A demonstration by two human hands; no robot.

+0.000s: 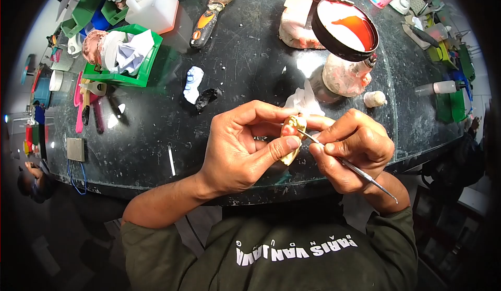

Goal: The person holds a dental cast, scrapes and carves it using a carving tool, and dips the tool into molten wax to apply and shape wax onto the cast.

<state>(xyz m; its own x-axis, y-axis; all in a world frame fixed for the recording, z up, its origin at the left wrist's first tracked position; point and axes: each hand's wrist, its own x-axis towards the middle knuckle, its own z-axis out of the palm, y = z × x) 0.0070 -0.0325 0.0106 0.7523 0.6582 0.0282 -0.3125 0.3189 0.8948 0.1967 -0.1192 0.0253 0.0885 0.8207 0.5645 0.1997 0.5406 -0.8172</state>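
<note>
Right now, the left hand (241,147) is partly curled, its thumb pressing against one side of a small, pale-yellow moulded piece with a reddish-pink patch (290,159) while the fingers support the other side. The right hand (356,147) is closed in a pencil-like pinch around a slim, silver metal hand tool (359,171); the tool's upper end meets the piece, between the two hands, and its other end slants out below the right hand.

Just beyond the fingertips is a crumpled, whitish translucent sheet (304,100). Left of the left hand, a thin white stick (171,160) lies on the scuffed black tabletop (242,67). Beyond that hand are a lumpy black scrap (206,99) and a pale blue-white moulded piece (193,82). Beyond the right hand are a small off-white stub (374,99), a rounded pinkish-white lump (344,77) and a round black-rimmed dish with red-orange contents (347,27). Farther out, beyond the left hand, lie a green plastic tray (148,64) holding crumpled white paper (134,53) and a broad-bladed scraper with an orange-and-black handle (207,22).
</note>
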